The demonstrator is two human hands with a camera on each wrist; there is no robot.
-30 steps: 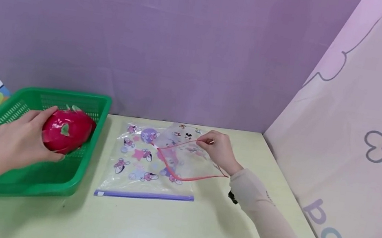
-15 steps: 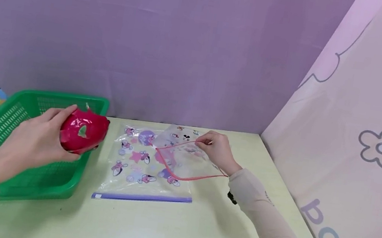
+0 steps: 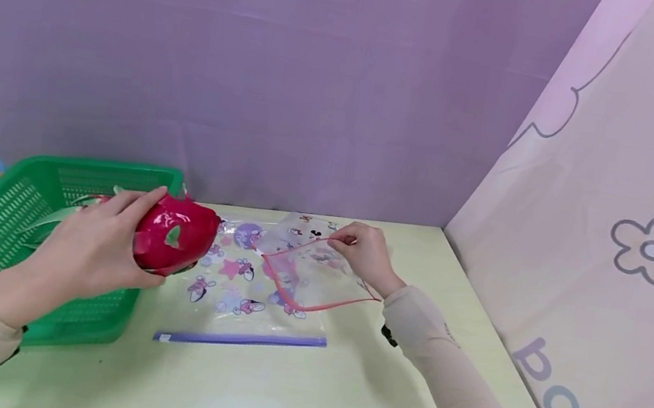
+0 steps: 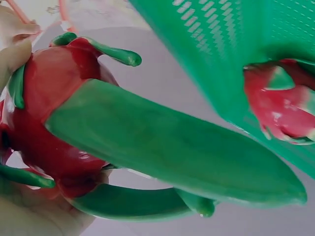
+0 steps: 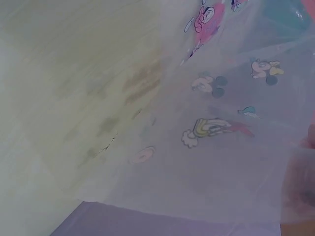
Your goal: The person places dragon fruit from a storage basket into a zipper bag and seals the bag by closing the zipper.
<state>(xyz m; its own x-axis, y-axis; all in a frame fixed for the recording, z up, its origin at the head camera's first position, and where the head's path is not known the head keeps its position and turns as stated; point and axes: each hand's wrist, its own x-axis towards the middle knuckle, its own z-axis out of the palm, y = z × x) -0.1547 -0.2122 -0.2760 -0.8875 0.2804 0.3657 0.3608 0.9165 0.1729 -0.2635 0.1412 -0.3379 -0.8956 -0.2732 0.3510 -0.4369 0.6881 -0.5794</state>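
My left hand (image 3: 95, 243) grips a shiny red dragon fruit (image 3: 179, 233) with green leaf tips, thumb below and fingers over the far side. It hangs over the basket's right rim and the left part of a flat zip bag (image 3: 243, 340) with a purple slider edge. In the left wrist view, long green leaves (image 4: 172, 142) stick out from the fruit. My right hand (image 3: 366, 256) pinches the upper red rim of a second clear zip bag (image 3: 314, 290), printed with cartoon figures. That bag's mouth gapes toward the left, overlapping the purple-edged bag.
A green perforated basket (image 3: 132, 316) stands at the left. Another red dragon fruit (image 4: 283, 103) lies inside it, seen in the left wrist view. A purple backdrop (image 3: 318, 90) rises behind the pale table (image 3: 247, 397), and a patterned light panel (image 3: 575, 283) borders its right side.
My left hand has carried the dragon fruit rightward, out from over the basket toward the bags. The right hand keeps its pinch on the red rim, nearly still.
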